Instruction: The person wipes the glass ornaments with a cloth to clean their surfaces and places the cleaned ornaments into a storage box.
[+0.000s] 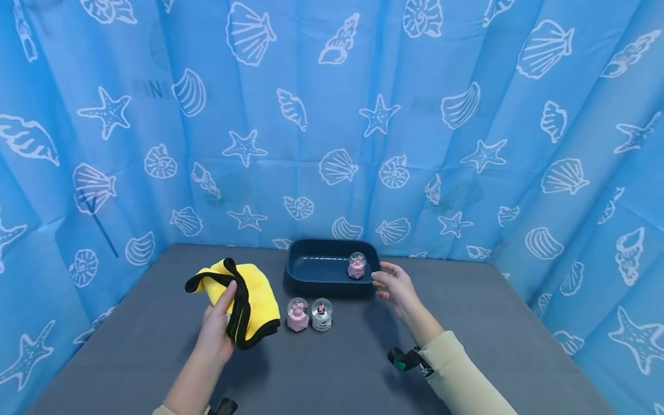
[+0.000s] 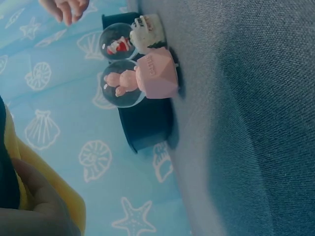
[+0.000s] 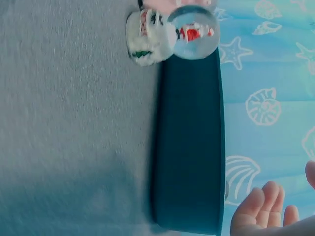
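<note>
My left hand point(image 1: 215, 331) grips a yellow cloth with black edging point(image 1: 259, 291), held up over the left of the table. Beside the right end of a dark blue rectangular tray point(image 1: 316, 287) is my right hand point(image 1: 396, 288), fingers loosely bent and nothing in them. Inside the tray, at its right end, stands a snow globe with a pink base point(image 1: 356, 269). Two more stand in front of the tray: a pink snow globe point(image 2: 157, 73) with a pink figure, and a white-based snow globe point(image 3: 150, 39) with a red-and-white figure.
A grey cloth-covered table point(image 1: 332, 374) lies under everything. Behind it and along both sides hangs a blue curtain point(image 1: 321, 115) with white shells and starfish. A dark strap point(image 1: 407, 360) sits at the right wrist.
</note>
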{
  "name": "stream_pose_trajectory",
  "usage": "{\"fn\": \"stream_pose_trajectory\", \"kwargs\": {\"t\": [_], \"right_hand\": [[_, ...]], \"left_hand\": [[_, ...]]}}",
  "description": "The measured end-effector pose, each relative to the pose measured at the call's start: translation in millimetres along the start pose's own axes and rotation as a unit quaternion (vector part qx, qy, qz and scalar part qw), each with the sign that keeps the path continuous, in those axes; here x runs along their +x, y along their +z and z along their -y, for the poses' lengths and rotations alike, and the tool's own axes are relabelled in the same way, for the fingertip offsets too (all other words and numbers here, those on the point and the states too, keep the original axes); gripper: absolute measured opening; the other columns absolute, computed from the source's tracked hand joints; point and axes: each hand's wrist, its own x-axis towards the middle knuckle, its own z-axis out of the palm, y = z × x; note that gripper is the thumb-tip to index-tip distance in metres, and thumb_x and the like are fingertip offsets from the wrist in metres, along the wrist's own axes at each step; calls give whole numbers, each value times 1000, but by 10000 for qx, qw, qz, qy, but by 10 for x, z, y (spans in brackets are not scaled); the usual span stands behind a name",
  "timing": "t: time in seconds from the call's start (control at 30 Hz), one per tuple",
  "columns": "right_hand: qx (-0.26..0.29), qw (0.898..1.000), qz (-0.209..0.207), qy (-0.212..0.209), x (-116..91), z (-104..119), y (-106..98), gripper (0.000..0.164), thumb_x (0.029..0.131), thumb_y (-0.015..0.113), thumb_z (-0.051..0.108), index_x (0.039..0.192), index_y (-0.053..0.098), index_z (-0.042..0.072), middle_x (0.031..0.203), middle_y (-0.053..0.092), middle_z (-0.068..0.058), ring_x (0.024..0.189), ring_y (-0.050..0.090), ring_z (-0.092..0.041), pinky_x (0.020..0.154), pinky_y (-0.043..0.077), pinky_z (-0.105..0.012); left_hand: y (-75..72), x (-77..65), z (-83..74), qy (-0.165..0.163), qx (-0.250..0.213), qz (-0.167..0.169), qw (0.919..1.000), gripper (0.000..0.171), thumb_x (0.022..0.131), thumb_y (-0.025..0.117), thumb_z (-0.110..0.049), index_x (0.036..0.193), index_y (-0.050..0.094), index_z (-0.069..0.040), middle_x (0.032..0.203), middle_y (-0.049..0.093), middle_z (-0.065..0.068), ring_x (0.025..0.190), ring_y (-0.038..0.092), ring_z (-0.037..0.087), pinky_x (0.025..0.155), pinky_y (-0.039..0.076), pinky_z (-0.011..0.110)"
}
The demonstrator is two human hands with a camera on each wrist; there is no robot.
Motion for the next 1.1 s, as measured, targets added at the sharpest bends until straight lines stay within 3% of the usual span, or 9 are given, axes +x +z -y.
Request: {"fn": "stream_pose_trajectory", "kwargs": {"t": [0.37, 0.63, 0.87, 1.1], "right_hand": [[502, 9983, 300, 37, -114, -156, 117, 54, 96, 60, 9, 142, 35, -4, 109, 60, -9, 98, 58, -22, 87, 50, -40], [638, 9965, 532, 15, -200, -253, 240, 50, 96, 58, 6, 139, 36, -5, 119, 61, -16, 111, 56, -34, 100, 39, -59], [645, 9928, 1013, -37, -244, -331, 328, 57, 95, 58, 4, 144, 32, -4, 138, 49, -24, 129, 43, -40, 103, 33, -64], [504, 9884, 1434, 79, -248, -400, 383, 58, 94, 58, 4, 145, 32, -3, 144, 42, -26, 131, 40, -41, 104, 30, -63]], "left_hand": [[-5, 2, -40, -74, -174, -87, 9998, 41, 94, 64, -32, 127, 42, -20, 97, 69, -11, 91, 66, 3, 84, 52, 20], [-9, 0, -53, -72, -33, -276, 9996, 42, 93, 66, -34, 125, 42, -22, 97, 68, -13, 93, 65, 2, 85, 51, 20], [-1, 1, -44, -117, -57, -297, 9995, 43, 92, 66, -35, 125, 42, -23, 97, 68, -13, 93, 66, 2, 86, 51, 20], [-5, -5, -49, -145, -22, -353, 9993, 44, 91, 67, -36, 125, 42, -23, 98, 68, -13, 94, 65, 2, 86, 51, 20]]}}
